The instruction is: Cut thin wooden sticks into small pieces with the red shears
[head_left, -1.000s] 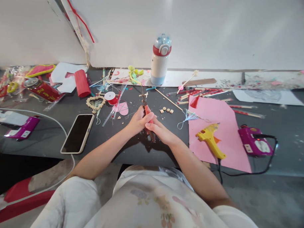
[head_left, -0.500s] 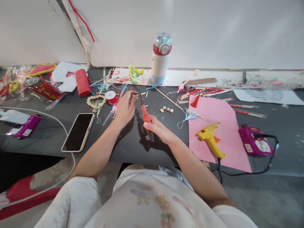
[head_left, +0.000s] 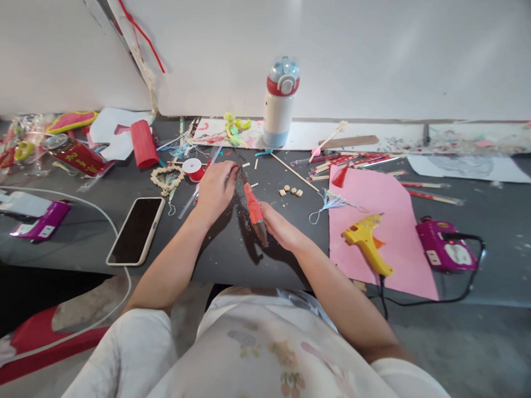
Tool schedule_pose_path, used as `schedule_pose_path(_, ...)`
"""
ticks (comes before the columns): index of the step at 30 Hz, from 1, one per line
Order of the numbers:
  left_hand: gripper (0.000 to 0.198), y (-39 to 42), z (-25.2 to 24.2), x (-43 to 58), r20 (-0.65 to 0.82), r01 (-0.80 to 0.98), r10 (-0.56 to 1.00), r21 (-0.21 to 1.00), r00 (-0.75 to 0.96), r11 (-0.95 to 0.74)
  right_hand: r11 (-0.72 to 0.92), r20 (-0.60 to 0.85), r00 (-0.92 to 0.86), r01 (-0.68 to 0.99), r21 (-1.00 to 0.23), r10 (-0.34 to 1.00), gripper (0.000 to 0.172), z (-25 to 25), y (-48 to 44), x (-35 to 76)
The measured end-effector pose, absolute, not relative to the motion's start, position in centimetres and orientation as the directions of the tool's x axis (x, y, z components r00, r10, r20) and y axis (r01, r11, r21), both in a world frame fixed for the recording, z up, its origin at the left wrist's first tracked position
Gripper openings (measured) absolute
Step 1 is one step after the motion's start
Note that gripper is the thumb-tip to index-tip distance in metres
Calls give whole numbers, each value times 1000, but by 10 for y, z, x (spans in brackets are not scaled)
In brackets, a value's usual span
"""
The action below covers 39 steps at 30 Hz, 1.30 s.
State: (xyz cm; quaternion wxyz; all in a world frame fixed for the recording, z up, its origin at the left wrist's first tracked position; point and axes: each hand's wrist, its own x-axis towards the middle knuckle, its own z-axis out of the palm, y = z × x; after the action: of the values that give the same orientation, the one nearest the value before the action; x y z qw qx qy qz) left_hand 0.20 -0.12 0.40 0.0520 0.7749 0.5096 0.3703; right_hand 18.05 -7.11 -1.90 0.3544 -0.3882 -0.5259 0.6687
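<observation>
My right hand (head_left: 282,225) is wrapped round a red-handled tool (head_left: 253,205) with a narrow dark tip and a dark lower end; its exact kind I cannot make out. The tool slants up and left towards my left hand (head_left: 217,186). There the fingers are bent and pinched together close to the tool's tip, and whatever is between them is too small or hidden. Short pale stick pieces (head_left: 256,164) lie just beyond the tip. Several small wooden bits (head_left: 291,191) rest to the right. Beside my left hand is a spool of red ribbon (head_left: 193,169).
A bottle (head_left: 277,106) stands at the back. On the right, a yellow glue gun (head_left: 368,240) lies on pink paper (head_left: 346,260) near a purple power block (head_left: 444,246). Left are a phone (head_left: 136,231), a beaded heart (head_left: 167,181) and a red can (head_left: 77,156).
The tool has turned slightly in my right hand, showing more of its red handle, and my right thumb no longer shows on top. My left hand has shifted a little down and left.
</observation>
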Motion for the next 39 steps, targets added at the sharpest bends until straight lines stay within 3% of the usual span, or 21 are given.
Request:
schedule_pose_path(8, 29, -2, 4, 3, 498, 727, 849, 516, 176, -453, -207, -131, -449, -126, -970, 884, 46, -39, -63, 177)
schedule_pose_path(14, 32, -3, 5, 4, 484, 713, 860, 545, 163, -442, -237, -127, -500, -164, -958, 857, 48, -49, -60, 176)
schedule_pose_path(26, 46, -9, 6, 9, 417, 606, 905, 700, 81, -377, -318, -201, -490, -169, -933, 848, 41, -40, -63, 175)
schedule_pose_path(33, 54, -3, 4, 5, 389, 528, 920, 771, 52, -356, -279, -123, -542, -217, -935, 832, 40, -29, -69, 180)
schedule_pose_path(39, 54, -5, 7, 5, 394, 558, 917, 750, 54, -355, -355, -197, -523, -219, -909, 829, 33, -21, -71, 180)
